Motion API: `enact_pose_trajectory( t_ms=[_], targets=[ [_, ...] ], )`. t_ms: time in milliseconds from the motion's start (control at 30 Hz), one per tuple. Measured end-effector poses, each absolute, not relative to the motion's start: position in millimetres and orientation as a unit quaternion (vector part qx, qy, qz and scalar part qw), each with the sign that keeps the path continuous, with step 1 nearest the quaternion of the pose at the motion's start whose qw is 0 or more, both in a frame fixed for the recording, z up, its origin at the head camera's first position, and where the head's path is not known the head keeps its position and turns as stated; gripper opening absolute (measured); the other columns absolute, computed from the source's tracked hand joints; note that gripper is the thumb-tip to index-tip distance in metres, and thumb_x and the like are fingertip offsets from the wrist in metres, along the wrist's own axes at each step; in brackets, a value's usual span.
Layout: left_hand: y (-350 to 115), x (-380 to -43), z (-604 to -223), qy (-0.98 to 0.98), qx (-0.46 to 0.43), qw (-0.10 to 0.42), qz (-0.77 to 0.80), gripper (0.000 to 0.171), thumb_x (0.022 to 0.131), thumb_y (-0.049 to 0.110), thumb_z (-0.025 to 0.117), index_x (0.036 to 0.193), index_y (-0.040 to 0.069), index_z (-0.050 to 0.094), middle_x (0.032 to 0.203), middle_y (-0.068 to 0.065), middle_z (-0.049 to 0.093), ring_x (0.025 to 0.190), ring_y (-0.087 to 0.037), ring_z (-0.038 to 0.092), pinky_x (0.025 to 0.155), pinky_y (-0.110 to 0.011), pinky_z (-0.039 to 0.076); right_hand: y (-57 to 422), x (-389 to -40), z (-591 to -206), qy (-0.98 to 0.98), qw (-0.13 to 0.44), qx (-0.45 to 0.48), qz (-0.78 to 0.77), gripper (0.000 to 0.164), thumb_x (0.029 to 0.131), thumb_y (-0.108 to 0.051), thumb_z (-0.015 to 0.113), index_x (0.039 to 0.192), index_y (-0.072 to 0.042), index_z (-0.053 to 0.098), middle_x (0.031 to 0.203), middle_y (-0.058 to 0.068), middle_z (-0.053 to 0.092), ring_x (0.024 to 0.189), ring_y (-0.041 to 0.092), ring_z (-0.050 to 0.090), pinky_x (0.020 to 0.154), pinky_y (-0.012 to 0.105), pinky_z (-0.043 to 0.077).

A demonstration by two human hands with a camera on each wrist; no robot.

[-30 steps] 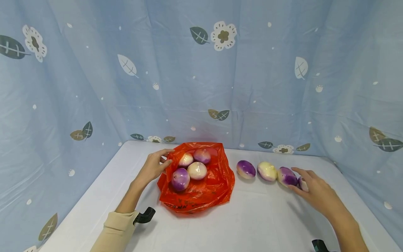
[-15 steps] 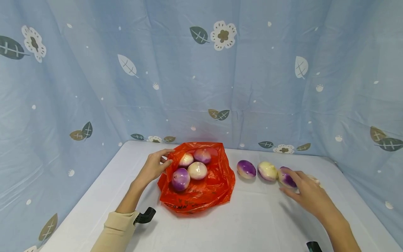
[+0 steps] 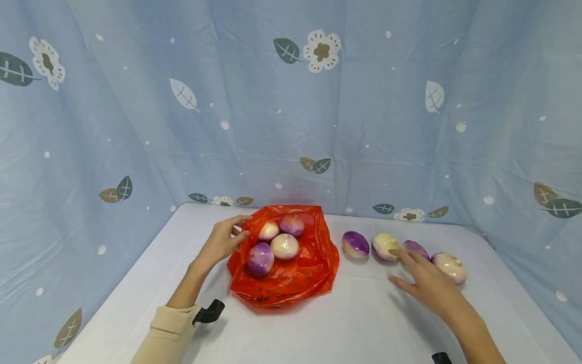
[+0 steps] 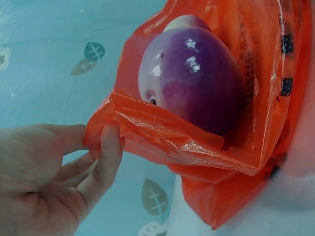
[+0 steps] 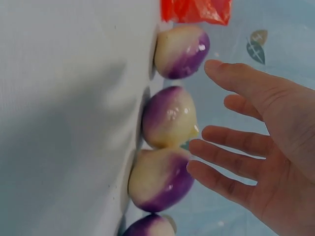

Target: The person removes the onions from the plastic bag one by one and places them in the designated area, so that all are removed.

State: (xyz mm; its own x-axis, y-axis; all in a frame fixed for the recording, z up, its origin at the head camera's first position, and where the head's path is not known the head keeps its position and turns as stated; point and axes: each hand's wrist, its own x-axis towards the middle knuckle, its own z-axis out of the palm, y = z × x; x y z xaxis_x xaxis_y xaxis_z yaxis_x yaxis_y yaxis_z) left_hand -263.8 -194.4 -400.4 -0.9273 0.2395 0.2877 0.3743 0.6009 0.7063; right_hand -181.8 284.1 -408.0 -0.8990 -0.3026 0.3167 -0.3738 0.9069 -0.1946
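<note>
A red plastic bag (image 3: pixel 291 283) lies with its mouth spread on the white table. Inside it are several glossy purple-and-white turnips (image 3: pixel 285 246). My left hand (image 3: pixel 223 240) pinches the bag's left rim between thumb and fingers, also seen in the left wrist view beside a purple turnip (image 4: pixel 197 73). To the right of the bag, several more turnips form a row: a purple one (image 3: pixel 355 244), a pale one (image 3: pixel 384 246), a partly covered one (image 3: pixel 416 247) and a whitish one (image 3: pixel 450 268). Over the row hovers my right hand (image 3: pixel 429 283), fingers extended and holding nothing.
The white table (image 3: pixel 354 323) runs back to a blue patterned curtain (image 3: pixel 386 126), which encloses it at the back and sides. A black wrist mount (image 3: pixel 209 311) sticks out from the left sleeve (image 3: pixel 165 333).
From the right end of the row, my right hand has moved left above the turnips, uncovering the whitish one at the end. My left hand and the bag stay put.
</note>
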Motion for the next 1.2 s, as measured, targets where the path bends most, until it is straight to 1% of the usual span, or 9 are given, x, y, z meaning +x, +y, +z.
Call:
enact_pose_trajectory(
  t_ms=[100,167,333,467,567,667,867,1067,1200],
  targets=[
    [-194.3,-263.7,-400.6,-0.891,-0.172,0.081,-0.412,0.041,0.091,0.001,0.066,0.131,0.007,0.06,0.11,-0.021,0.066,0.077,-0.022,0.07,0.054,-0.025,0.059,278.5,-181.1,-410.3,-0.965,0.142,0.182,0.123,0.057,0.083,-0.035,0.077,0.131,-0.013,0.056,0.134,0.03,0.055,0.109,0.046,0.064,0.075,0.063,0.056],
    [-194.1,-263.6,-400.7,-0.891,-0.173,0.081,-0.412,0.041,0.091,0.001,0.066,0.131,0.006,0.06,0.11,-0.021,0.066,0.078,-0.022,0.07,0.054,-0.024,0.059,275.1,-180.5,-411.7,-0.964,0.145,0.186,0.122,0.057,0.083,-0.035,0.077,0.132,-0.014,0.057,0.134,0.027,0.056,0.107,0.043,0.065,0.074,0.061,0.056],
    [-193.4,-263.2,-400.1,-0.891,-0.172,0.079,-0.413,0.041,0.091,0.001,0.066,0.131,0.006,0.06,0.109,-0.021,0.066,0.077,-0.022,0.07,0.054,-0.025,0.059,267.6,-179.8,-415.2,-0.961,0.15,0.198,0.124,0.057,0.082,-0.034,0.078,0.132,-0.017,0.057,0.129,0.022,0.06,0.102,0.039,0.068,0.073,0.057,0.058],
    [-193.6,-262.5,-399.7,-0.892,-0.172,0.078,-0.411,0.041,0.091,0.001,0.065,0.132,0.005,0.059,0.11,-0.022,0.066,0.077,-0.021,0.07,0.054,-0.025,0.059,262.1,-180.7,-417.6,-0.959,0.143,0.207,0.127,0.058,0.083,-0.033,0.078,0.134,-0.016,0.057,0.128,0.021,0.06,0.108,0.04,0.065,0.08,0.055,0.058],
    [-193.3,-262.5,-399.2,-0.892,-0.173,0.078,-0.409,0.042,0.091,0.001,0.065,0.132,0.005,0.059,0.111,-0.022,0.066,0.077,-0.022,0.07,0.054,-0.024,0.058,258.5,-181.2,-419.7,-0.959,0.138,0.212,0.128,0.059,0.083,-0.033,0.078,0.134,-0.015,0.056,0.127,0.019,0.061,0.111,0.039,0.064,0.082,0.055,0.058],
    [-192.2,-263.0,-398.5,-0.892,-0.174,0.078,-0.411,0.041,0.091,0.001,0.065,0.132,0.005,0.059,0.11,-0.022,0.066,0.077,-0.022,0.07,0.054,-0.024,0.058,254.8,-182.0,-421.8,-0.957,0.143,0.219,0.129,0.059,0.082,-0.033,0.078,0.134,-0.016,0.056,0.125,0.016,0.063,0.11,0.037,0.065,0.082,0.055,0.058],
    [-192.0,-263.9,-398.3,-0.892,-0.174,0.077,-0.41,0.041,0.091,0.001,0.065,0.131,0.006,0.059,0.111,-0.022,0.066,0.078,-0.022,0.07,0.055,-0.027,0.06,244.8,-183.7,-423.5,-0.952,0.149,0.235,0.124,0.061,0.081,-0.035,0.079,0.134,-0.016,0.058,0.126,0.016,0.063,0.11,0.034,0.065,0.088,0.054,0.056],
    [-193.1,-264.6,-398.8,-0.891,-0.176,0.08,-0.41,0.04,0.092,0.002,0.064,0.131,0.005,0.06,0.111,-0.022,0.066,0.078,-0.023,0.07,0.056,-0.028,0.06,232.5,-187.4,-419.9,-0.947,0.156,0.248,0.13,0.062,0.08,-0.037,0.079,0.134,-0.016,0.058,0.129,0.02,0.061,0.113,0.037,0.064,0.088,0.054,0.056],
    [-194.0,-264.0,-399.2,-0.89,-0.177,0.083,-0.413,0.04,0.091,0.001,0.065,0.131,0.005,0.06,0.109,-0.022,0.067,0.078,-0.024,0.071,0.054,-0.026,0.059,222.3,-190.7,-417.1,-0.951,0.137,0.241,0.138,0.062,0.081,-0.039,0.079,0.135,-0.019,0.057,0.125,0.015,0.063,0.111,0.032,0.065,0.087,0.052,0.057]
  ],
)
